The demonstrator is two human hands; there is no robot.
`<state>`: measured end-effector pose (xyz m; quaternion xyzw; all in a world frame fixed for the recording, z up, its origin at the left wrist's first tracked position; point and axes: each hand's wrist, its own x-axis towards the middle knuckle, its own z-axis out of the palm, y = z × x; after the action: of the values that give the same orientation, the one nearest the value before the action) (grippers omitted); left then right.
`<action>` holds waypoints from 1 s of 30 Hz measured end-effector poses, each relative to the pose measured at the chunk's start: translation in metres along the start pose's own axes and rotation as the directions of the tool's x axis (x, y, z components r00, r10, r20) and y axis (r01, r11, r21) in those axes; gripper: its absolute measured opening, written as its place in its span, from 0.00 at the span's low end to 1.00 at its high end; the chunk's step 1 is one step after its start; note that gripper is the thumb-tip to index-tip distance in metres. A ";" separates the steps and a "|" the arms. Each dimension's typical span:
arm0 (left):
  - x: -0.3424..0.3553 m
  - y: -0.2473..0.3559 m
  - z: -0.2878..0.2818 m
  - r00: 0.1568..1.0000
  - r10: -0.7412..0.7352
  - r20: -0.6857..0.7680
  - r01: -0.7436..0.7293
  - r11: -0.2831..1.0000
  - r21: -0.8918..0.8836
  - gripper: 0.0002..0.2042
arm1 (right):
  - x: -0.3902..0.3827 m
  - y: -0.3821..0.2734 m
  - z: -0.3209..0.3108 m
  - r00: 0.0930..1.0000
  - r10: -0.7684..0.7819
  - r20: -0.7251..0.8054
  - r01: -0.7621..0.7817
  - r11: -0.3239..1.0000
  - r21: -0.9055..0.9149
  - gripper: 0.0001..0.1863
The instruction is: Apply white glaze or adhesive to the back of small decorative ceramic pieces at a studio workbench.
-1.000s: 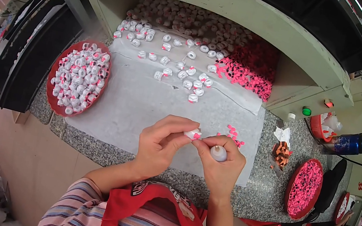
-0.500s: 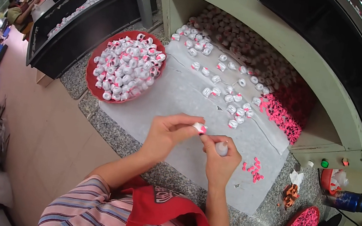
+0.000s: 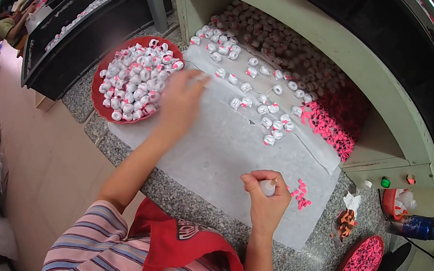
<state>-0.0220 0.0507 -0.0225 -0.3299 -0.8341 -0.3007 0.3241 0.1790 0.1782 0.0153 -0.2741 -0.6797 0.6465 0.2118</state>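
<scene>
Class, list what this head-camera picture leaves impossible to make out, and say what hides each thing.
- Left hand, head view: motion blur hides whether its fingers hold anything beside the red tray.
- Right hand: curled fingers cover most of the small white piece.
- Heap in the cabinet opening: shadowed, pieces too small to tell apart.

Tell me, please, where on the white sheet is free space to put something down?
The white sheet is bare between the left hand and the right hand. It is crowded toward the back, with scattered white pieces, and in the full red tray.
</scene>
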 end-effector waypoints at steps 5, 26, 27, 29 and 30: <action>-0.010 0.025 0.062 0.926 0.078 0.369 0.002 0.977 -0.213 0.10 | -0.010 -0.003 -0.015 1.000 -0.026 -0.015 0.026 0.999 0.020 0.14; -0.020 0.148 -0.054 0.798 -0.040 0.601 0.588 0.272 -0.762 0.16 | -0.055 -0.039 -0.056 0.850 -0.504 -0.152 0.441 0.839 -0.317 0.09; -0.020 0.148 -0.055 0.791 -0.052 0.610 0.602 0.247 -0.759 0.15 | -0.055 -0.039 -0.056 0.849 -0.505 -0.153 0.442 0.839 -0.317 0.09; -0.021 0.148 -0.055 0.795 -0.051 0.604 0.597 0.242 -0.765 0.15 | -0.055 -0.040 -0.056 0.871 -0.473 -0.132 0.417 0.855 -0.308 0.09; -0.021 0.148 -0.055 0.799 -0.050 0.599 0.592 0.235 -0.771 0.15 | -0.054 -0.040 -0.056 0.871 -0.473 -0.132 0.417 0.855 -0.308 0.09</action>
<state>0.1192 0.0929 0.0385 -0.3275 -0.5977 -0.7017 -0.2076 0.2522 0.1851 0.0627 -0.1993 -0.7809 0.4495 0.3852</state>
